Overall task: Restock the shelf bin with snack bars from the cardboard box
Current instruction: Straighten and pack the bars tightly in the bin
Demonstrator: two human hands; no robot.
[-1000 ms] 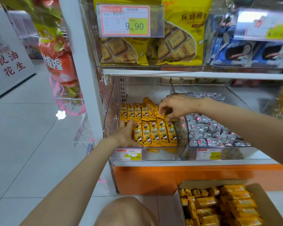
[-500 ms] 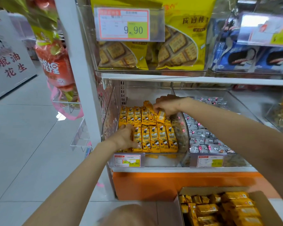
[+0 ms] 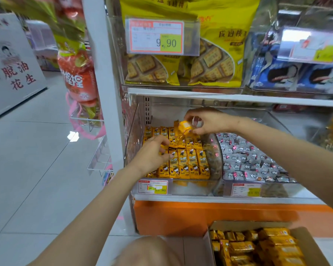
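The right hand [image 3: 206, 121] has risen off the far row, and its fingers [image 3: 200, 129] now pinch one snack bar [image 3: 185, 128] above the shelf bin [image 3: 135, 135]. The left hand [image 3: 152, 153] has shifted farther in, its fingers curled on the near row; whether they grip a bar cannot be told. Placement is judged pending, and the cardboard box [image 3: 246, 224], near right, holds plenty more

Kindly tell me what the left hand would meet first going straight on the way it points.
Most likely the yellow snack bars in the clear bin; the left hand seems almost on them.
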